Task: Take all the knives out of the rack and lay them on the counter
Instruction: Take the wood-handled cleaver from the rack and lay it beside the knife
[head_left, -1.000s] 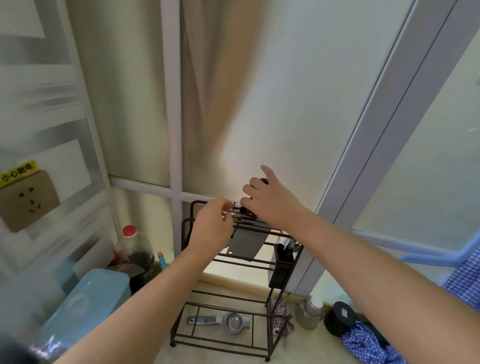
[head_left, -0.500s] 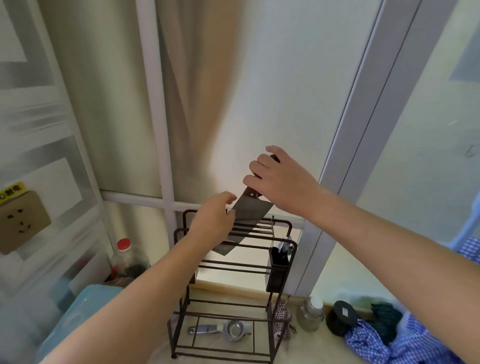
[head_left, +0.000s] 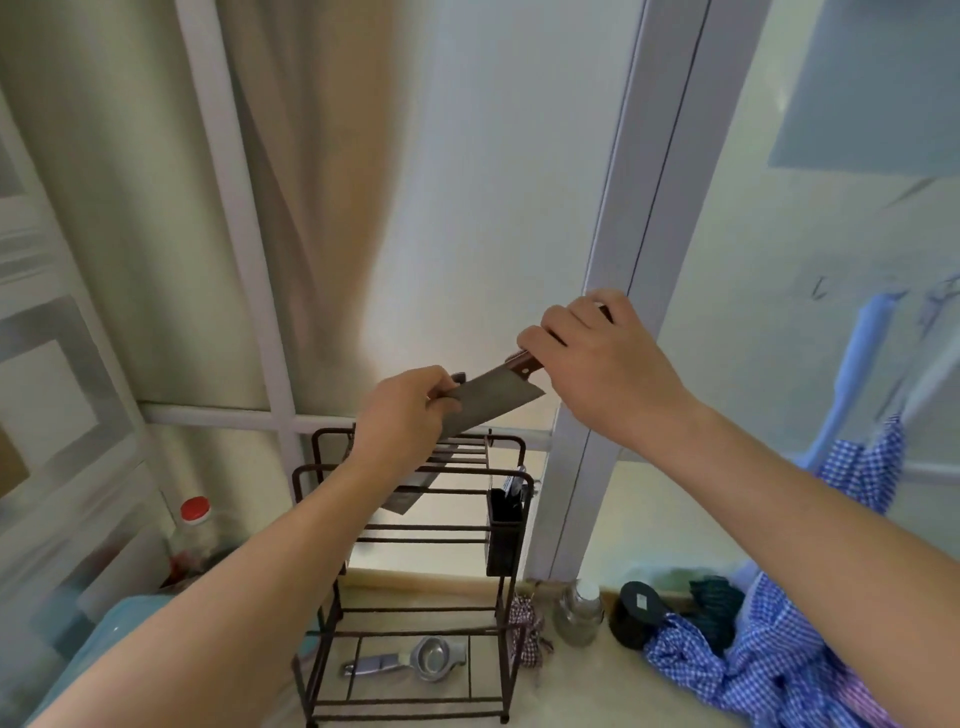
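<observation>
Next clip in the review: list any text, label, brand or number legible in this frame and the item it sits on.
None can be read.
Round black lid on the counter: a small pale diamond-shaped label, too small to read.
Clear plastic bottle with a red cap: no label legible through the blur.
Steel cleaver with a reddish wooden handle, held by the left hand and right hand: no marking visible.

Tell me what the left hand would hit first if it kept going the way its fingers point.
The left hand points up and right along the cleaver it pinches, so it would likely meet the right hand on the handle first, though depth is uncertain.
</observation>
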